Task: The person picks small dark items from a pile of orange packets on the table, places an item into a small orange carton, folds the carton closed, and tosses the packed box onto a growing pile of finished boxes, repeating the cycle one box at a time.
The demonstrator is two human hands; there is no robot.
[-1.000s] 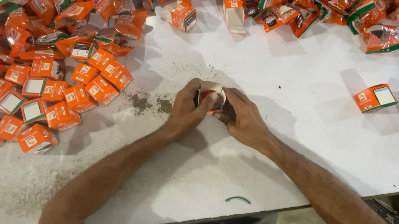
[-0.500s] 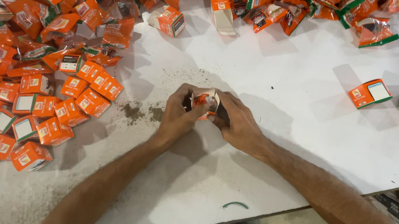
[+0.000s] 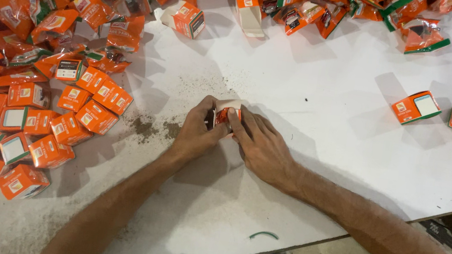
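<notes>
my left hand (image 3: 196,134) and right hand (image 3: 261,147) meet at the middle of the white table (image 3: 319,134), both closed around one small orange carton (image 3: 226,114) held just above the surface. left fingers curl round its near side, thumb pressed to the front; right fingertips pinch the top edge where a pale flap stands up. the carton looks like thin printed card — light, i judge, and easy to dent, so the hold belongs on the folded edges and corners, not the flat panels, which would buckle. slightly glossy, may slip if gripped loosely. its long axis seems to run upright, open flap end pointing away from me toward the far side of the table; most of the body is hidden by my fingers, so i can't be sure of the tilt. left of my hands — a heap of finished orange boxes (image 3: 33,112); a patch of dark grit (image 3: 146,127) on the table near my left wrist; two separate boxes (image 3: 446,112) sit well off to the right.
</notes>
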